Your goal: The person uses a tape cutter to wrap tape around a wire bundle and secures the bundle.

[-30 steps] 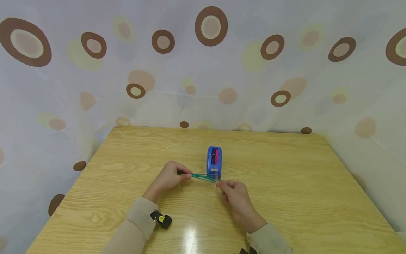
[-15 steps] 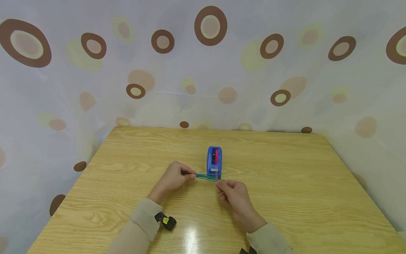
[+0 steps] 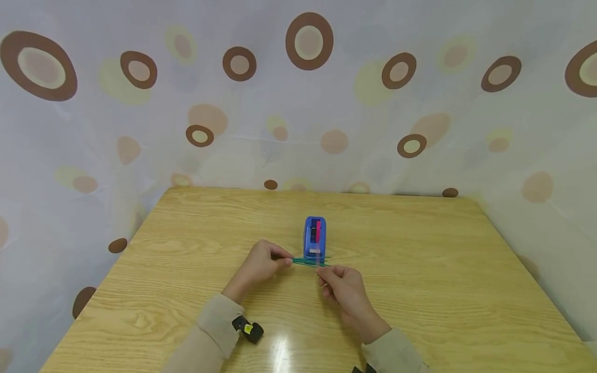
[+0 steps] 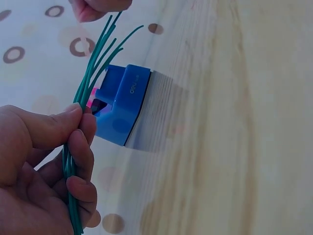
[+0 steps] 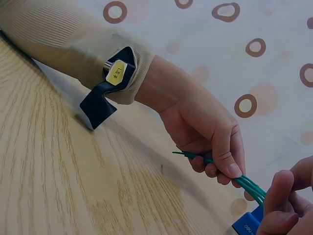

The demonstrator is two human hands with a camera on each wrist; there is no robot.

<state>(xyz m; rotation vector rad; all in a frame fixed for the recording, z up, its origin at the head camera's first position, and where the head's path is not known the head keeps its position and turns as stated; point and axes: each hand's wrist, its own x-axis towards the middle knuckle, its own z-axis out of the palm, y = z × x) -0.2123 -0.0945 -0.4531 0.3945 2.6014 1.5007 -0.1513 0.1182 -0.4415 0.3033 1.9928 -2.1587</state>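
A blue tape dispenser (image 3: 308, 241) with a pink-cored roll (image 3: 318, 231) stands on the table in front of both hands. From it a clear strip of tape (image 3: 318, 257) stretches toward me, its end pinched between thumb and forefinger of my right hand (image 3: 347, 291). My left hand (image 3: 260, 263) grips a bundle of thin green wires (image 4: 84, 87), fingers curled round it. In the left wrist view the bundle's free ends fan out slightly. Seen from the head, these ends cross the tape strip just in front of the dispenser and reach just past the right fingertips.
The wood-grain table (image 3: 434, 269) extends around both hands. A white curtain with brown circles (image 3: 261, 103) hangs behind and at both sides. On the left sleeve sits a black strap (image 3: 248, 329) with a yellow label.
My left hand has moved to the right with the green wires, so their ends reach farther across the tape strip. The right hand and the dispenser have stayed nearly still.
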